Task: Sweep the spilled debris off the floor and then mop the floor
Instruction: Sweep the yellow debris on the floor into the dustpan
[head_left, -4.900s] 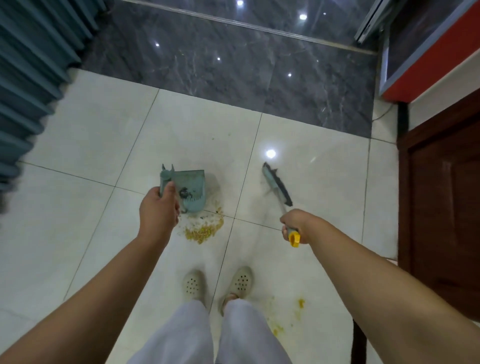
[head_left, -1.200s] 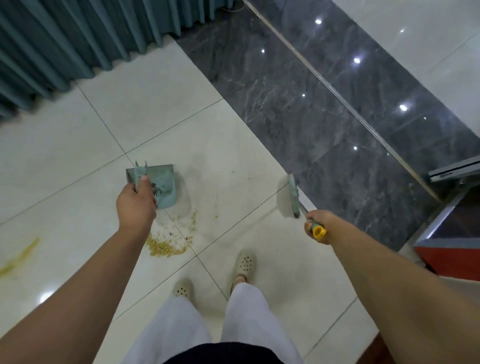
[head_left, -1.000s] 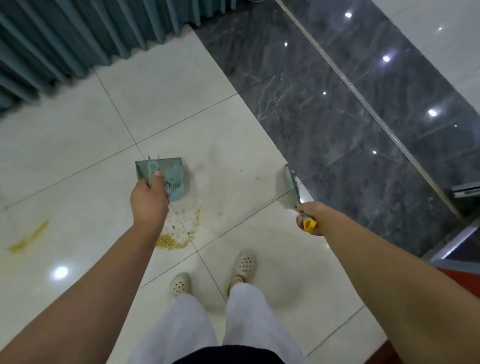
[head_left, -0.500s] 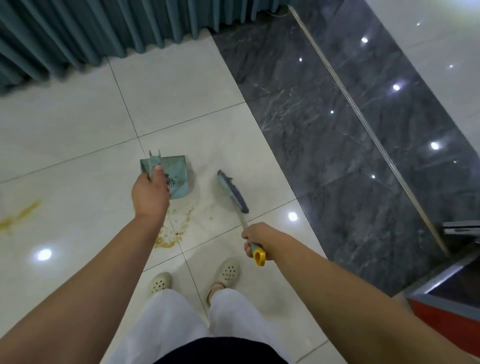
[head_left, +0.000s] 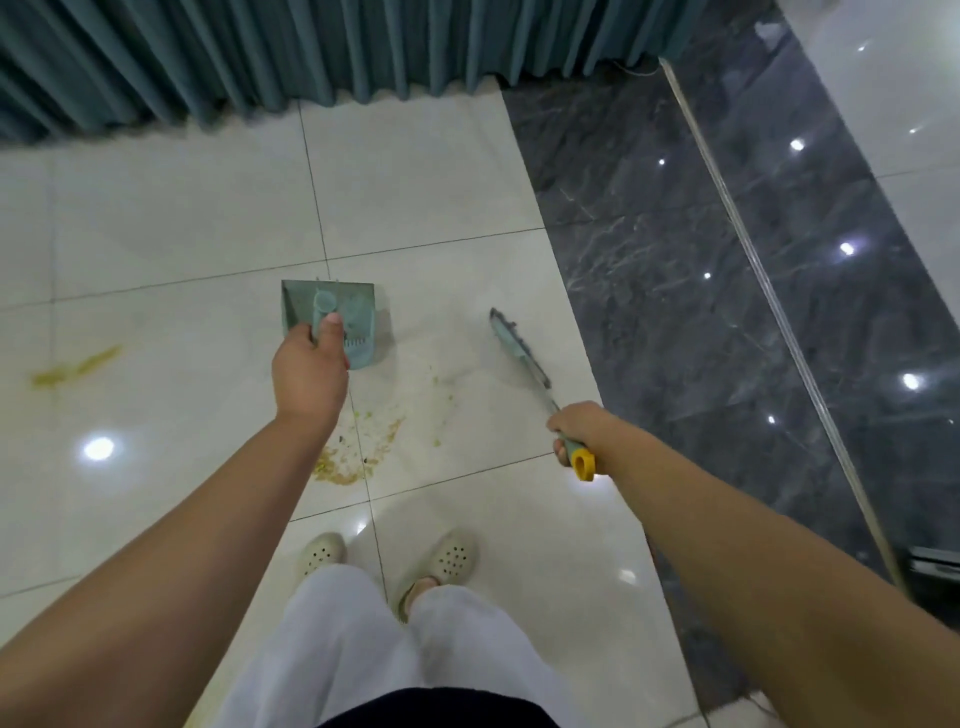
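1. sweeping was judged under way: the dustpan was gripped by the left hand, the brush by the right hand.
2. yellow debris lay between them; a stroke toward the pan seemed needed next.

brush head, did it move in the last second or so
Yes. The brush has swung left, off the edge of the dark marble strip and over the white tile, nearer the dustpan.

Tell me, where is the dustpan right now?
In the head view the teal dustpan sits left of centre on the white tiles, its handle gripped by the left hand, just beyond the yellow debris and left of the broom.
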